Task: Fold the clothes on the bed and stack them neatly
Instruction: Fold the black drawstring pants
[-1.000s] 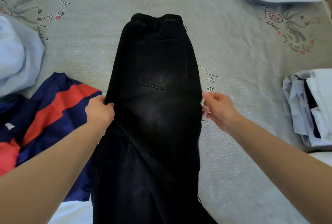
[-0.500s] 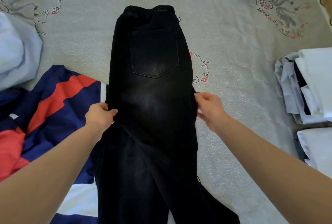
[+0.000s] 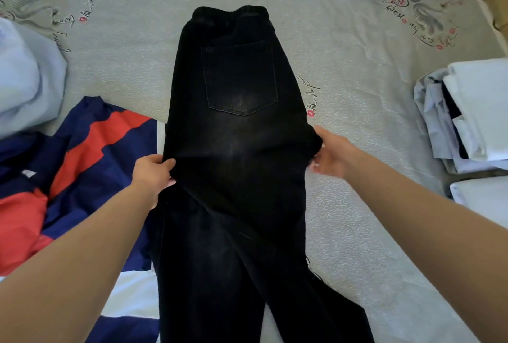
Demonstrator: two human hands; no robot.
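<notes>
Black jeans [image 3: 236, 150]: lie pocket-side up along the middle of the bed [image 3: 357, 81], waistband toward its far edge, legs trailing to the near edge.
Left hand [image 3: 152, 175]: fingers pinch the left side seam below the pocket.
Right hand [image 3: 331, 154]: fingers curl round the right edge, bunching cloth.
Handling: likely heavy, limp denim; hold it by the seams.
Stack [image 3: 467, 114]: folded clothes at the right edge.

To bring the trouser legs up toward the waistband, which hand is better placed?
Neither clearly: the left hand and right hand each grip one edge of the black trousers mid-length. Probably use both.
</notes>
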